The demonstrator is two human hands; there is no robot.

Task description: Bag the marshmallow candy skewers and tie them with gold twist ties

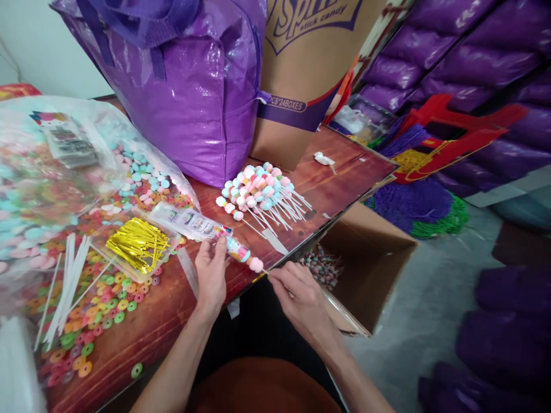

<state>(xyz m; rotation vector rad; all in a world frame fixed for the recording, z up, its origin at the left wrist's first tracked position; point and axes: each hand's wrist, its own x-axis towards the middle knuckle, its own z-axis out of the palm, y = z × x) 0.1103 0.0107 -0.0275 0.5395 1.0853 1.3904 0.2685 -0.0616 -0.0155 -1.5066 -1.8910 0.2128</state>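
In the head view, at lower centre, the left hand (210,275) is closed around the mouth of a clear sleeve (185,221); a candy stick (243,253) sits partly inside it, its pink and blue pieces blurred by the plastic; the right hand (301,295) pinches the stick's bare white end just over the table (172,321) edge; the sleeve's print is too smeared to read; a big bag of sweets (38,189) at left is cut off by the frame; a heap of sticks (258,192) lies mid-frame, with gold ties (138,244) at left; the open carton (374,252) at right hides most of its contents; the cardboard box (310,57) at top reads "stick candy" and "CS*24BOXES", its larger word cropped.
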